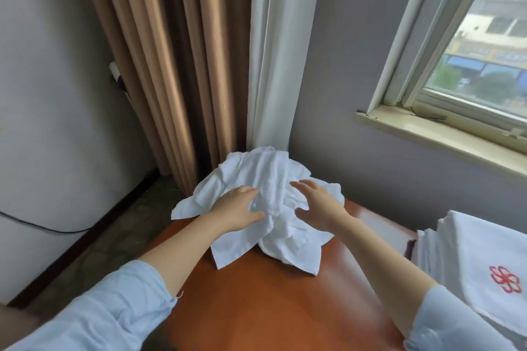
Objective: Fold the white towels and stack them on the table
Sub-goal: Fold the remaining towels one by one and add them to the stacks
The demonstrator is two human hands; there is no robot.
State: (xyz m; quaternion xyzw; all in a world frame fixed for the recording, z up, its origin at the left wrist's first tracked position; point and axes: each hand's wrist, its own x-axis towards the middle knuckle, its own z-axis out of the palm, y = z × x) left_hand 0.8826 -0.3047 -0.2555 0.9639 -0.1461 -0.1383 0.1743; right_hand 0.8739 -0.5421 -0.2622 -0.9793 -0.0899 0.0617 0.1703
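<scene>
Head view, L to R. Far L: pale wall w/ a dark cable (42, 226) running low across it, and a white plug (116, 72) partly hidden behind the brown curtain (148, 51). White curtain (279, 51) hangs just beside it on the R, both reaching down behind the table's far end.

Left sleeve (114, 308), light blue, comes in from bottom L, forearm bare. Left hand (238, 208) rests on the L side of the towel pile (265, 168); fingers mostly straight and laid on the cloth, thumb splayed below them, not pinching anything I can see.

Pile is unfolded, crumpled white towels, sitting at the far end of the orange-brown table (256, 308), corners hanging over the edge on the L.

Right hand (318, 204) is at the R side of the same pile, fingers spread and relaxed, thumb apart; touching the cloth or just above it, can't tell which.

Right sleeve (450, 319) at bottom R. Beside it, at the table's R edge, a stack of folded towels (470, 242), top one w/ a red emblem (505, 279); well apart from the pile.

Upper R: window (484, 51) above a pale sill (427, 129), street outside blurred.
</scene>
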